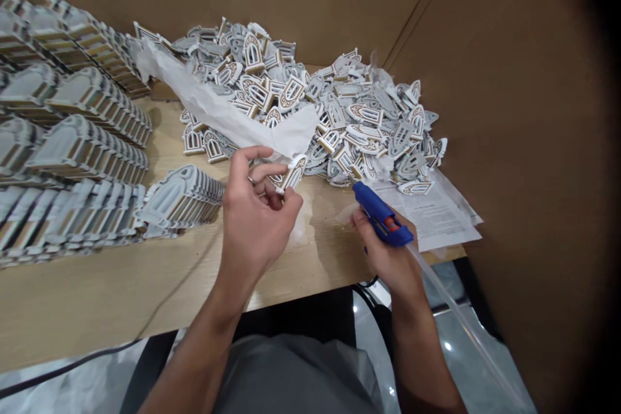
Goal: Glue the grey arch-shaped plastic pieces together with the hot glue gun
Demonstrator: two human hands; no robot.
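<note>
My left hand [257, 207] pinches a small white arched window piece [294, 173] with brown scrollwork, between thumb and fingertips, over the table. A ring is on one finger. Wrapped in my right hand [388, 259] is a blue hot glue gun [381, 212], its nozzle aimed up and left; a long clear glue stick [456, 310] trails from its back. The gun and the window piece are apart. Behind both hands spreads a loose heap of similar arched window pieces [363, 115], some showing patterned fronts, others grey backs.
Rows of stacked window pieces [92, 149] fill the table's left side. Crumpled white paper [208, 103] lies across the heap; printed sheets [436, 213] lie under its right end. Brown cardboard walls [339, 0] rise behind and right. A dark cable [72, 360] crosses the table's front edge.
</note>
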